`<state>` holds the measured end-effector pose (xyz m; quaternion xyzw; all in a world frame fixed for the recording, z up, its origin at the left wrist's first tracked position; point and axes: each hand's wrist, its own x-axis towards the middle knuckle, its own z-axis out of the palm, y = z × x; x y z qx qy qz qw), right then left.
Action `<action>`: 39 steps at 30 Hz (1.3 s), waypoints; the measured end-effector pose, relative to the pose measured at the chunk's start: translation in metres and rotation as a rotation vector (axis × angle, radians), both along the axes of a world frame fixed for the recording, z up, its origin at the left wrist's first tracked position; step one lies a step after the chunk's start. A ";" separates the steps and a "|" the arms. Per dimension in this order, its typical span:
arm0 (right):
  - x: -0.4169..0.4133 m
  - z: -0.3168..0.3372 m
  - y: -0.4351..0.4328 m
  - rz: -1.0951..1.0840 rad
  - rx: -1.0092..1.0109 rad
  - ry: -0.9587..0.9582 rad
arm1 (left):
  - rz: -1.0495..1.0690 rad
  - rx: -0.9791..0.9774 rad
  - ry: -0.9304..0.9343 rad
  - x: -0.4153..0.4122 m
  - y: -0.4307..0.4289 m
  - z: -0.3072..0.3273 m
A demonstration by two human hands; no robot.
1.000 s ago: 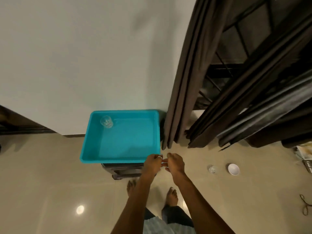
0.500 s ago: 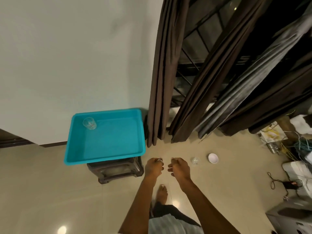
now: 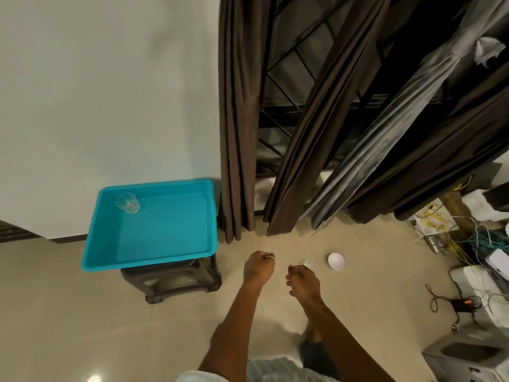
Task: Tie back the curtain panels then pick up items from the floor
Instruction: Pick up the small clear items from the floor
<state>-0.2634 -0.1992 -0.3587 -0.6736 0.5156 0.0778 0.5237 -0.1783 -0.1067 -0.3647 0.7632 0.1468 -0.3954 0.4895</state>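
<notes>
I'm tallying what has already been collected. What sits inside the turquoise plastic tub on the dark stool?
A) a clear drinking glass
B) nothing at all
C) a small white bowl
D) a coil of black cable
A: a clear drinking glass stands in the far left corner of the turquoise plastic tub, while the small white bowl sits on the floor.

The left hand [image 3: 259, 267] wears a silver ring [image 3: 271, 257]; the clothing [image 3: 275, 370] is pale-striped.
</notes>
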 end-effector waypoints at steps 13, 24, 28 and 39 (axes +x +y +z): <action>-0.051 -0.050 -0.234 -0.120 0.259 0.014 | 0.053 0.123 -0.011 -0.059 -0.218 -0.018; -0.040 -0.092 -0.350 0.159 0.205 0.194 | -0.144 0.222 0.018 -0.051 -0.290 -0.063; -0.030 -0.132 -0.372 0.322 0.142 0.215 | -0.098 0.241 0.079 -0.044 -0.304 -0.113; 0.003 -0.336 -0.394 0.298 0.218 0.273 | -0.188 0.224 0.139 -0.028 -0.353 -0.316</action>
